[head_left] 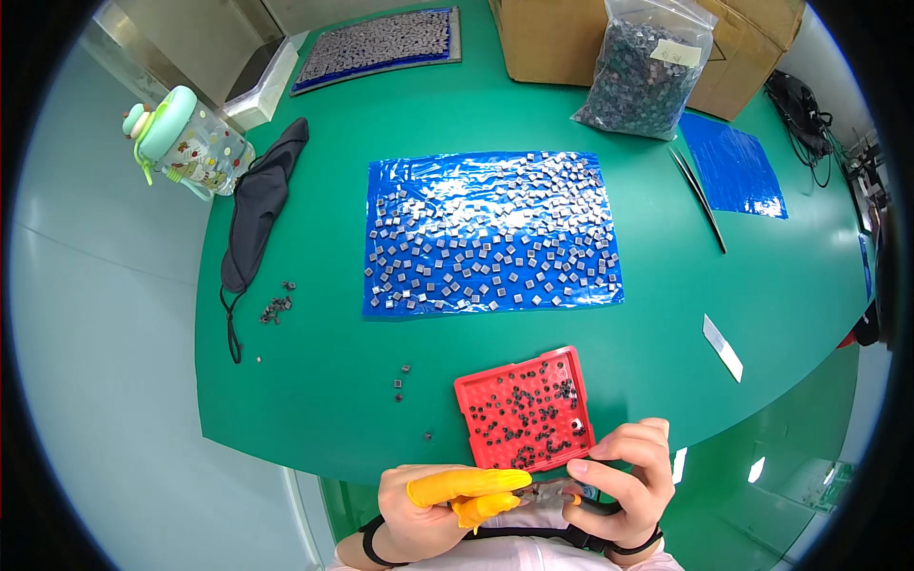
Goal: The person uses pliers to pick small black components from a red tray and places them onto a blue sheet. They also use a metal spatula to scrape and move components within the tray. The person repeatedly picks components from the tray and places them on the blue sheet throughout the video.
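My left hand (419, 509) is at the near edge of the table, with yellow finger cots (466, 487) on its thumb and forefinger. Those two fingers are pinched together on something small and dark at their tips, too small to name. Facing it, my right hand (633, 476) has its fingers curled, with a dark, orange-tipped thing (592, 505) partly hidden among them. Just beyond both hands lies a red square tray (464, 400) scattered with small black round parts (533, 414). My right fingertips are beside its near right corner.
A blue film sheet (428, 173) bears many small metal cubes. Tweezers (703, 205), a blade (724, 349) and another blue sheet (733, 167) lie right. Loose cubes (276, 309), a black mask (259, 214) and a bottle (195, 143) are left. A bag of parts (647, 76) leans on a box (547, 43).
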`<state>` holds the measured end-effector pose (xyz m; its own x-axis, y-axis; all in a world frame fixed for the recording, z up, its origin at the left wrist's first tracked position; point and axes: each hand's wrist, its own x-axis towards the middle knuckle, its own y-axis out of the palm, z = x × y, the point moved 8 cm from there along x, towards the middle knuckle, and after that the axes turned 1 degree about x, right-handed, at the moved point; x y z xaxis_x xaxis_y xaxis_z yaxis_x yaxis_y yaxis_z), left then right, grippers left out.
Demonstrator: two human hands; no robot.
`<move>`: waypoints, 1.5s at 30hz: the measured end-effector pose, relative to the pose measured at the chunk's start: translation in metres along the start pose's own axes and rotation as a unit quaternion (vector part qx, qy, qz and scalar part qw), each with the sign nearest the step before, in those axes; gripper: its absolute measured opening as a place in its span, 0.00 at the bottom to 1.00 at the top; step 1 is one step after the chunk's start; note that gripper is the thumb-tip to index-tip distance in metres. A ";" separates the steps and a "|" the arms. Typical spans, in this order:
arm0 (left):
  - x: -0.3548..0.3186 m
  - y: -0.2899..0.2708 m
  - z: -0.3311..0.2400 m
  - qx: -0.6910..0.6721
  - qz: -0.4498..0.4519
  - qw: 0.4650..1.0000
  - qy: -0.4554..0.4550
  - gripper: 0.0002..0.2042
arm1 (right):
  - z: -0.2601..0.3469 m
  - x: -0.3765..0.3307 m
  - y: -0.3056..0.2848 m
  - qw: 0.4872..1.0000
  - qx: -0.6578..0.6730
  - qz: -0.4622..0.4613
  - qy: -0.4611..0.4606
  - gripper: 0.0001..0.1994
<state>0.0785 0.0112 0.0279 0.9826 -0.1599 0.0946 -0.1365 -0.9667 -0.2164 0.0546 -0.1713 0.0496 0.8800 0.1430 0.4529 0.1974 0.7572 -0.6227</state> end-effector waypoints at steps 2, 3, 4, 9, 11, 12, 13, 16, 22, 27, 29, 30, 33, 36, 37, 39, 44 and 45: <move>-0.002 0.001 0.006 -0.027 0.000 0.999 -0.027 0.11 | 0.000 0.000 0.000 1.000 -0.001 -0.001 0.000 0.25; -0.001 0.002 0.005 -0.025 0.011 0.999 -0.016 0.12 | -0.001 0.001 0.000 1.000 0.001 0.000 0.002 0.25; 0.000 0.002 0.004 -0.024 0.022 0.999 -0.005 0.13 | -0.001 0.001 0.000 1.000 0.004 0.000 0.004 0.24; 0.000 0.010 0.006 -0.167 0.009 0.985 -0.051 0.15 | -0.005 0.002 0.002 0.999 0.045 -0.002 0.028 0.23; -0.006 0.009 0.011 -0.137 0.042 0.989 -0.037 0.16 | -0.006 0.002 0.003 0.998 0.059 0.002 0.030 0.23; -0.005 0.006 0.007 -0.092 0.046 0.995 -0.003 0.16 | -0.006 0.004 0.004 0.998 0.063 0.007 0.028 0.23; -0.001 0.002 0.001 -0.049 0.050 0.997 0.031 0.15 | -0.005 0.004 0.005 0.997 0.066 0.013 0.026 0.22; -0.002 0.001 -0.001 0.004 0.053 0.996 0.068 0.14 | -0.005 0.003 0.006 0.997 0.064 0.016 0.027 0.22; -0.005 0.005 0.011 -0.067 0.049 0.996 -0.035 0.11 | -0.001 0.004 0.001 1.000 0.023 0.009 0.009 0.23; -0.003 0.008 0.020 -0.250 0.030 0.959 -0.126 0.09 | -0.003 0.002 -0.005 1.000 0.021 -0.019 0.000 0.24; -0.003 0.007 0.026 -0.371 0.012 0.912 -0.173 0.09 | -0.007 0.000 -0.012 0.998 0.010 -0.059 0.009 0.24; -0.004 0.007 0.029 -0.407 0.026 0.896 -0.176 0.09 | -0.009 0.002 -0.012 0.998 -0.011 -0.050 0.025 0.24; -0.005 0.007 0.030 -0.387 0.019 0.905 -0.178 0.09 | -0.011 0.009 -0.007 0.995 -0.075 -0.001 0.060 0.24; -0.005 0.008 0.027 -0.299 0.019 0.931 -0.207 0.10 | -0.015 0.006 0.000 0.993 -0.103 0.032 0.052 0.24; -0.003 0.008 0.024 -0.246 0.020 0.950 -0.191 0.10 | -0.013 0.007 0.002 0.992 -0.109 0.037 0.045 0.25; 0.000 0.009 0.018 -0.138 0.022 0.977 -0.159 0.10 | -0.010 0.007 0.004 0.991 -0.119 0.047 0.029 0.25; 0.000 0.007 0.020 0.001 0.015 0.997 -0.081 0.11 | -0.004 0.008 0.004 0.987 -0.151 0.046 0.011 0.25; 0.001 0.006 0.019 0.033 0.015 0.997 -0.069 0.12 | -0.004 0.008 0.005 0.987 -0.156 0.045 0.011 0.25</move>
<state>0.0809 0.0093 0.0080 0.9868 -0.1550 -0.0466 -0.1618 -0.9462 -0.2802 0.0643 -0.1695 0.0474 0.9086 0.1846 0.3747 0.2378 0.5088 -0.8274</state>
